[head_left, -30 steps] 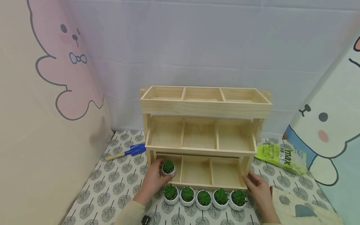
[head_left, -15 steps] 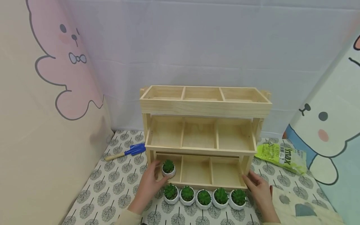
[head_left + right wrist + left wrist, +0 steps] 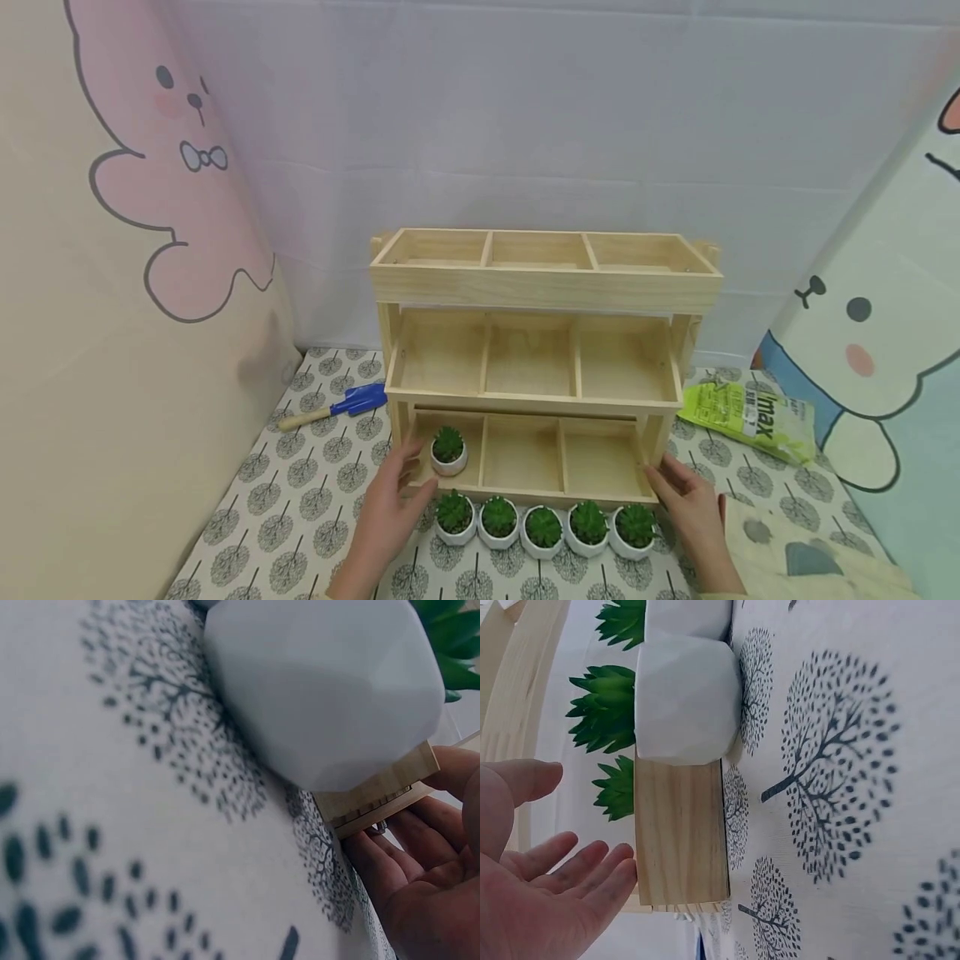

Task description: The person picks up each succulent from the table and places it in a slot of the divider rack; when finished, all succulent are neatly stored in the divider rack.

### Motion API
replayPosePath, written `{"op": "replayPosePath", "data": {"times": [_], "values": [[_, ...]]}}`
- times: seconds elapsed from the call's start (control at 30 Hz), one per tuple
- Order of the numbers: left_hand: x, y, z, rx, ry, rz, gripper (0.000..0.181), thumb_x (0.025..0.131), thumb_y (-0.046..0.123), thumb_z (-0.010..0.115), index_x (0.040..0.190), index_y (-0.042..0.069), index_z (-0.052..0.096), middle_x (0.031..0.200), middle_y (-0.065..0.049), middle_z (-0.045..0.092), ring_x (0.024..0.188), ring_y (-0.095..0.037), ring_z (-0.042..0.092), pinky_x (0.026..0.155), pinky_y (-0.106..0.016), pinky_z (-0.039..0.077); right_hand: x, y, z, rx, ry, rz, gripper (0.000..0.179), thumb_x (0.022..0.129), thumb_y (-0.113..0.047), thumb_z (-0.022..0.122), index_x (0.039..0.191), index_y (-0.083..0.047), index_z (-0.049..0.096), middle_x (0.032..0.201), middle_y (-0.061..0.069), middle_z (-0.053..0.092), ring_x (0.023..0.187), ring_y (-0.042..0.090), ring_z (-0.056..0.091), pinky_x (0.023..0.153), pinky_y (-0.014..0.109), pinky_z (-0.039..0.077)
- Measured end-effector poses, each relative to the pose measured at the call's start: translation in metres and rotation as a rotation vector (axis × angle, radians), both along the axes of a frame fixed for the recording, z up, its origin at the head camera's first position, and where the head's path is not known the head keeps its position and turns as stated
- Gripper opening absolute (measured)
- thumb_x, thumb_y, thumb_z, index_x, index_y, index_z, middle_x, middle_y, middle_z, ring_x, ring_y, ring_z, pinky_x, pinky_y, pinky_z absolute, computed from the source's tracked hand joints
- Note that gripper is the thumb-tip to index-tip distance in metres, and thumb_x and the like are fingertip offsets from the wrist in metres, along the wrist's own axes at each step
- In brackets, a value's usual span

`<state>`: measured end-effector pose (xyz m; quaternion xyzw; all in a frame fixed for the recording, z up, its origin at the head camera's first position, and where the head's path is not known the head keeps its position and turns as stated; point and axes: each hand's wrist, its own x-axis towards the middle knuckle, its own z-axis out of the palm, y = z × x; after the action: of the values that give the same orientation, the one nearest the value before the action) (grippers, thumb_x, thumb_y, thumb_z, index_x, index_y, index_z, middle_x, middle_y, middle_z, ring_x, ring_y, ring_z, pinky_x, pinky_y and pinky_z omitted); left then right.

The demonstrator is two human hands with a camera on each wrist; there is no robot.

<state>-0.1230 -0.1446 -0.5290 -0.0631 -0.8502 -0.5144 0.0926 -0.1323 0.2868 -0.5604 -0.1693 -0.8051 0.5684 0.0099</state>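
One potted succulent (image 3: 448, 451) in a white pot stands in the lower left compartment of the three-tier wooden shelf (image 3: 547, 287). Just left of it is my left hand (image 3: 390, 506), thumb and fingers spread apart and holding nothing. In the left wrist view those fingers (image 3: 592, 874) lie close by the end of the bottom box (image 3: 681, 832). At the opposite end, my right hand (image 3: 692, 510) grips the bottom box's right front corner, thumb in front and fingers behind, as the right wrist view shows. Several more potted succulents (image 3: 543, 530) line up before the shelf.
A blue trowel (image 3: 337, 407) with a wooden handle lies left of the shelf. To the right are a green bag (image 3: 750, 421) and a folded cream cloth (image 3: 802, 554). Printed curtains (image 3: 555, 108) hang behind and at both sides of the tree-patterned tablecloth (image 3: 277, 500).
My left hand has let go of the potted succulent in the lower left compartment and drawn back to the left and toward me. The right hand keeps its hold.
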Motion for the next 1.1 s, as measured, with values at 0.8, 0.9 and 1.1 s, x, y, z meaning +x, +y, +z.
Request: {"op": "replayPosePath", "data": {"times": [0.8, 0.9, 1.1], "values": [[0.031, 0.0, -0.011, 0.031, -0.228, -0.135, 0.055, 0.097, 0.041, 0.074, 0.139, 0.007, 0.061, 0.134, -0.007, 0.065, 0.126, -0.031, 0.061, 0.105, -0.055, 0.049, 0.0, 0.002, 0.0, -0.023, -0.013, 0.005, 0.066, 0.106, -0.028, 0.065, 0.16, -0.003, 0.037, 0.158, 0.026, 0.04, 0.142, 0.042, 0.045, 0.101, 0.042, 0.051], [0.031, 0.002, -0.012, 0.002, -0.23, -0.155, 0.057, 0.095, 0.043, 0.076, 0.139, 0.008, 0.061, 0.134, -0.008, 0.065, 0.125, -0.032, 0.061, 0.104, -0.055, 0.05, 0.0, 0.002, 0.0, -0.019, -0.016, 0.005, 0.066, 0.106, -0.028, 0.065, 0.16, -0.003, 0.037, 0.158, 0.026, 0.04, 0.142, 0.043, 0.045, 0.101, 0.042, 0.051], [0.031, 0.008, -0.017, -0.072, -0.254, -0.172, 0.063, 0.091, 0.048, 0.079, 0.142, 0.016, 0.06, 0.134, -0.004, 0.063, 0.12, -0.028, 0.062, 0.097, -0.046, 0.054, -0.001, 0.001, 0.0, -0.002, -0.023, 0.004, 0.066, 0.106, -0.029, 0.065, 0.16, -0.003, 0.038, 0.157, 0.026, 0.041, 0.141, 0.043, 0.046, 0.102, 0.043, 0.05]]}}
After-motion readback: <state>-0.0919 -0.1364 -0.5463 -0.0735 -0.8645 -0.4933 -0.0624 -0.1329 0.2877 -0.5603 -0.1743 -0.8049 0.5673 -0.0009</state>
